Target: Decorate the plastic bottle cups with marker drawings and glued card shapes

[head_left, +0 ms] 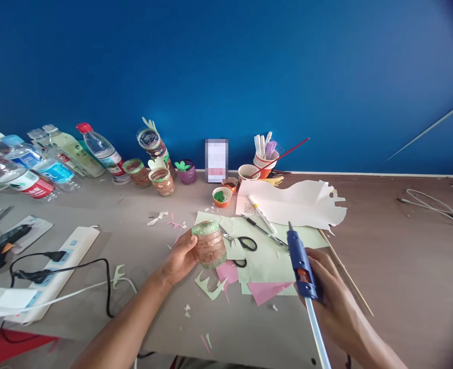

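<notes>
Blue wall [226,66] behind, hands [180,259] grip a ribbed, brown-coated cup [211,248] (left) and a tubular glue gun [299,253] (right)

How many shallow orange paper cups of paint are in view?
2: the front orange cup holds green paint; the rear orange cup, partly hidden behind it, holds brown paint.

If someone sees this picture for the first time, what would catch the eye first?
Probably the blue glue gun in the right hand, right of centre. Next, the brown-and-green jar in the left hand, near the middle. The vivid blue wall fills the top of the view.
</notes>
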The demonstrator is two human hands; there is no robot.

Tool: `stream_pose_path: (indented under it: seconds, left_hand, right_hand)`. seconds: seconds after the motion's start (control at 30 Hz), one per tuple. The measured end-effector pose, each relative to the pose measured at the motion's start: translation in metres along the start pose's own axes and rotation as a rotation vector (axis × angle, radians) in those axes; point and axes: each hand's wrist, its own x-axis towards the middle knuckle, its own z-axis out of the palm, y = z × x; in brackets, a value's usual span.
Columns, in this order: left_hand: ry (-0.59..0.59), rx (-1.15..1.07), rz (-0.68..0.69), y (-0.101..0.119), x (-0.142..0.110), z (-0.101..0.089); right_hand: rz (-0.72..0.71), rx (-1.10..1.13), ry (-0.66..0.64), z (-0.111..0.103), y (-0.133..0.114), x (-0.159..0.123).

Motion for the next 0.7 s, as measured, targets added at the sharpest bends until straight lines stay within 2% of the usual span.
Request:
stream_pose_path:
  seconds: [0.1, 0.23, 0.47, 0.7]
  left_hand:
    - [0.011, -0.022, -0.011, 0.002, 0.0, 0.002]
    - [0.025, -0.063, -0.026, 0.004, -0.001, 0.004]
    - [0.014, -0.1, -0.008, 0.005, -0.001, 0.002]
    - [0.017, -0.091, -0.013, 0.006, -0.001, 0.0]
  right_hand:
    - [-0.023, -0.315, 0.139, -0.004, 0.037, -0.014]
    - [0.02, -0.474, 0.194, -0.007, 0.068, -0.03]
    - [0.054, -0.536, 0.187, -0.01, 0.077, -0.038]
    - [0.112, -0.634, 0.228, -0.022, 0.095, -0.047]
